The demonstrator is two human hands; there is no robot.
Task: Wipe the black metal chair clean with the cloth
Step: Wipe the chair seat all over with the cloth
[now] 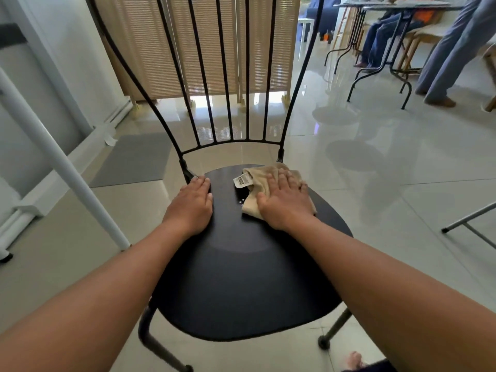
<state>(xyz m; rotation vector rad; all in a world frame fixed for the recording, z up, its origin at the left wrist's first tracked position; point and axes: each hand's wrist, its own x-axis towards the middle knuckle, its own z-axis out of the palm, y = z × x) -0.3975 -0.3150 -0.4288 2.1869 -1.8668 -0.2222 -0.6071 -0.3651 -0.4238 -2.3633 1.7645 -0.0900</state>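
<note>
The black metal chair (241,277) stands on the tiled floor (402,183) in the middle of the view, with its seat toward the camera and its back rods rising at the far side. The beige cloth (264,181) lies on the far right part of the seat, and a small white label sticks out at its left edge. The right hand (284,200) lies flat on the cloth with straight, spread fingers and presses it down — it does not grip it. The left hand (192,202) rests open on the far left edge of the seat and holds nothing; it seems to steady the chair.

I judge that the wiping is at the seat stage. A few small pale specks (241,201) remain just left of the cloth, and a dull ring shows in the middle of the seat, so this surface is probably not finished. The back rods, the frame and the legs appear untouched by the cloth at this moment — most of the task is likely still left.
</note>
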